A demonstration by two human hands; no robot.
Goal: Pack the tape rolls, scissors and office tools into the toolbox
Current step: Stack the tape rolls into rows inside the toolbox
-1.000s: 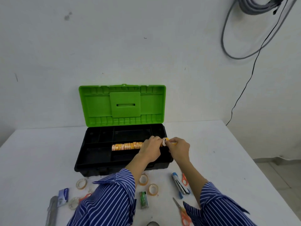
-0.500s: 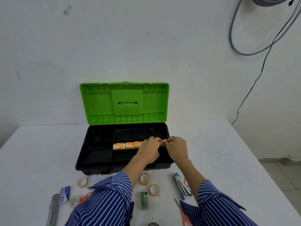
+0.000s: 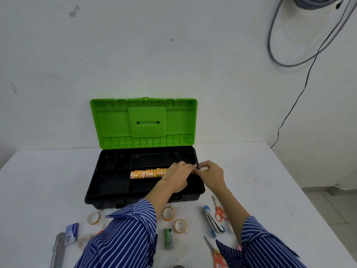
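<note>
The black toolbox point(image 3: 108, 198) stands open with its green lid point(image 3: 144, 122) upright against the wall. A row of orange-and-yellow tape rolls point(image 3: 147, 173) lies in the middle tray compartment. My left hand point(image 3: 178, 176) grips the right end of that row. My right hand point(image 3: 211, 176) is over the box's right rim, fingertips meeting the left hand, and pinches a small pale roll point(image 3: 204, 168) that is mostly hidden. On the table in front lie loose tape rolls point(image 3: 168, 214), orange scissors point(image 3: 219, 212) and a blue stapler point(image 3: 213, 221).
More tape rolls point(image 3: 93, 218) point(image 3: 180, 226), a green staple box point(image 3: 168, 238), a blue box point(image 3: 71, 232), a grey utility knife point(image 3: 57, 250) and second scissors point(image 3: 217, 255) lie near the front edge. Cables point(image 3: 301, 89) hang on the right wall.
Both hands have lowered a little with the row of rolls into the tray. My right hand has shifted slightly right to the box's rim.
</note>
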